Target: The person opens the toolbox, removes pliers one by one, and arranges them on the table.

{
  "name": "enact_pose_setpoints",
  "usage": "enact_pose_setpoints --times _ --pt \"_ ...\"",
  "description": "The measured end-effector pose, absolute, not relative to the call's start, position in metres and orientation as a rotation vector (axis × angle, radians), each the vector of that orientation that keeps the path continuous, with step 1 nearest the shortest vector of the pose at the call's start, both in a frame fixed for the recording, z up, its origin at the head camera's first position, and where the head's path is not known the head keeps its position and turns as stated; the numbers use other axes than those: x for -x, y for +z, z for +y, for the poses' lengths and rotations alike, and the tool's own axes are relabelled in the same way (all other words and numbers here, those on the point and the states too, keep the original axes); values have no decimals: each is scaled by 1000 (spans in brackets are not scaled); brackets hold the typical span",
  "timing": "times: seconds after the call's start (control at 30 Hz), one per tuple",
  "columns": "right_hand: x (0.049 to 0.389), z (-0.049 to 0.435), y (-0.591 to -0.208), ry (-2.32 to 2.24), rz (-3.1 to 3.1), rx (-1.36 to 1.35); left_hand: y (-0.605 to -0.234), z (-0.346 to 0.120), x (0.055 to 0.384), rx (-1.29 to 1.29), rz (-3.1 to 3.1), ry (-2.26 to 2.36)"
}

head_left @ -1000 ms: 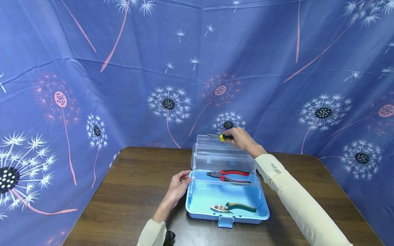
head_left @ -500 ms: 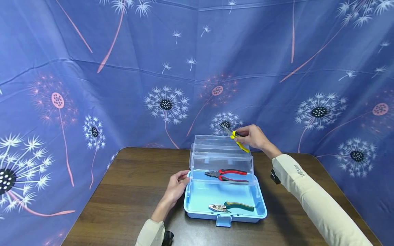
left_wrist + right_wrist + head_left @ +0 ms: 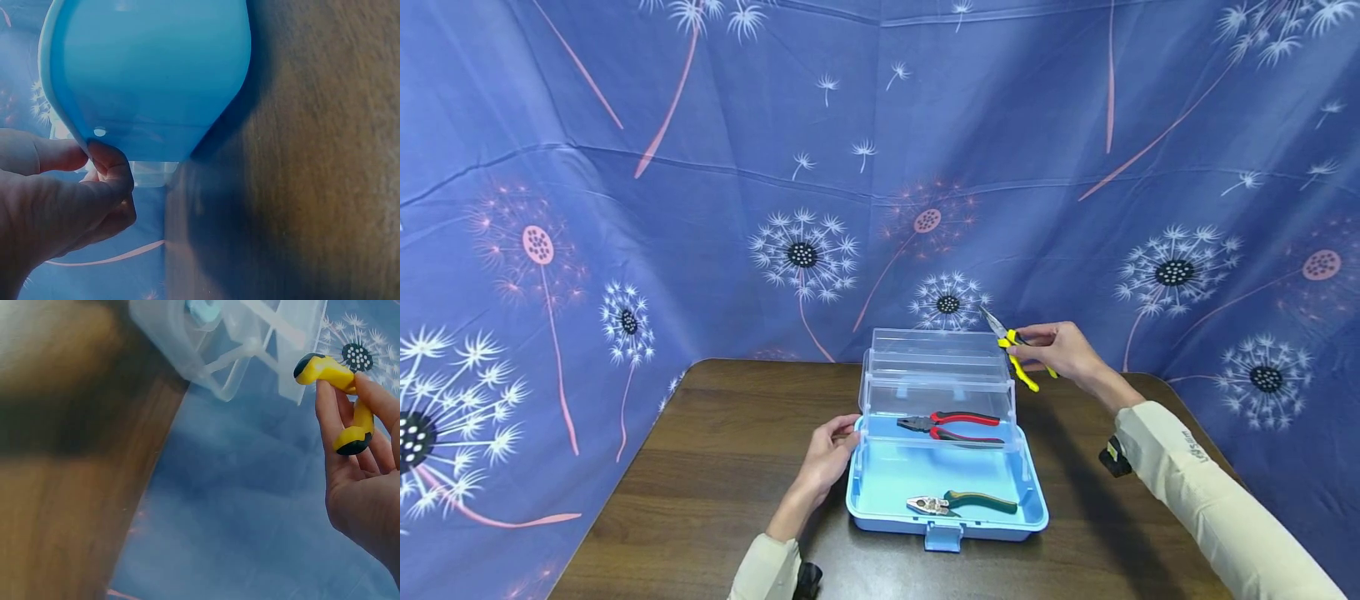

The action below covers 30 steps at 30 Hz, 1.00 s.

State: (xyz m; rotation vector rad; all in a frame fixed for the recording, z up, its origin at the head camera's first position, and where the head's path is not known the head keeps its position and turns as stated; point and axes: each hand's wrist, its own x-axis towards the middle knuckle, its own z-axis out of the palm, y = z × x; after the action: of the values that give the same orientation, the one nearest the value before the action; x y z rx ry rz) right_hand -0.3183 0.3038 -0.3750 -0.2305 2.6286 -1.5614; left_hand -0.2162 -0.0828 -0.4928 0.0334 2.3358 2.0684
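My right hand point(image 3: 1063, 352) holds long-nose pliers point(image 3: 1017, 352) with yellow and black handles, raised off the right end of the toolbox's lid; their jaws point up and left. In the right wrist view the handle ends point(image 3: 353, 439) stick out past the fingers. At the left wall of the light blue toolbox point(image 3: 868, 518), my left hand point(image 3: 826, 454) pinches the rim between thumb and fingers, as the left wrist view shows. Red and black pliers point(image 3: 951, 427) lie toward the box's back, seen through clear plastic. Green-handled pliers point(image 3: 962, 502) lie near its front wall.
The toolbox's clear lid and trays point(image 3: 940, 367) stand folded back behind it. A blue latch point(image 3: 943, 537) hangs at the box's front. Brown wooden tabletop point(image 3: 722, 467) surrounds the box, and a blue dandelion-print cloth point(image 3: 700, 250) hangs behind the table.
From above the lid, my right hand has moved right with the long-nose pliers, whose handles now show spread. The left hand stays at the toolbox rim.
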Motion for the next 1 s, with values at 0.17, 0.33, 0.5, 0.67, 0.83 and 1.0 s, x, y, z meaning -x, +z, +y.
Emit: enact_pose_setpoints --times 0.17,0.33,0.5,0.67,0.83,1.0 --pt "304 325 -384 -1623 2573 173 -492 -84 216 -37 2336 2076" --pt "288 344 -396 -1640 2549 82 -492 -84 216 -45 2332 2090" --pt "268 363 -418 -1720 2507 26 -493 -84 214 -53 2320 2090" --pt "247 379 -445 -1756 2477 -48 -494 -83 216 -40 2323 2079" --pt "231 387 -469 -1690 2494 -143 -496 -82 217 -47 2320 2086" --pt "222 387 -490 -1705 2453 -199 -494 -83 216 -54 2320 2091"
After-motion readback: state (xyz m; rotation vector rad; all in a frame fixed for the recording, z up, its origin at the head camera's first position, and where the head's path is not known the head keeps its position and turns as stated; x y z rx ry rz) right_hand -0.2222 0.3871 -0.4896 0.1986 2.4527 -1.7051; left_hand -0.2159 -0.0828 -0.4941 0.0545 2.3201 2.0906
